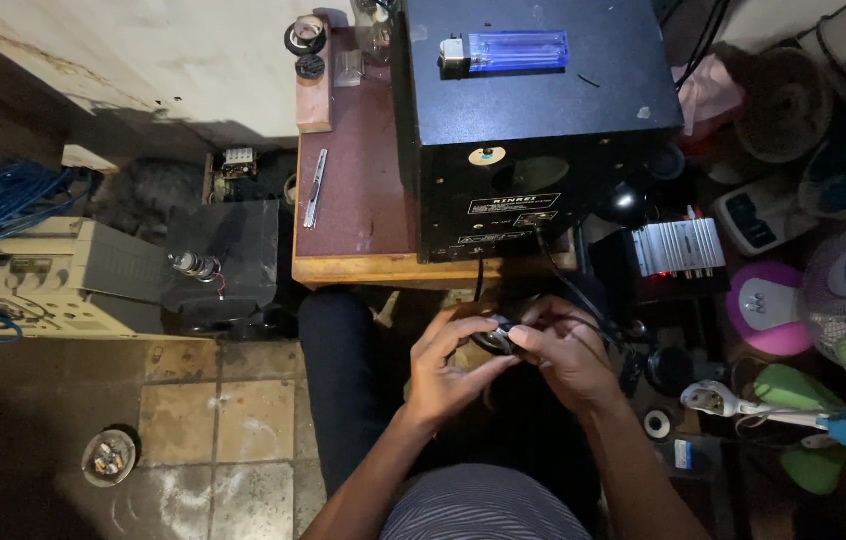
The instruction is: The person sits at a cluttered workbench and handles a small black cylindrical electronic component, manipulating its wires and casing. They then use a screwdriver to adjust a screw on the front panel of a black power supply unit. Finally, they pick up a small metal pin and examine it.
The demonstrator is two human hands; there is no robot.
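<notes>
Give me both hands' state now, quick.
Left hand: closed on a small round black part.
Right hand: closed on the same part.

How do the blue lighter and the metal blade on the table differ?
The blue lighter lies on top of the black speaker box, while the metal blade lies lower, on the reddish table top. The lighter is translucent blue and lies crosswise; the blade is thin, silvery and lies lengthwise. Both are untouched: the left hand and right hand hold a small round part.
</notes>
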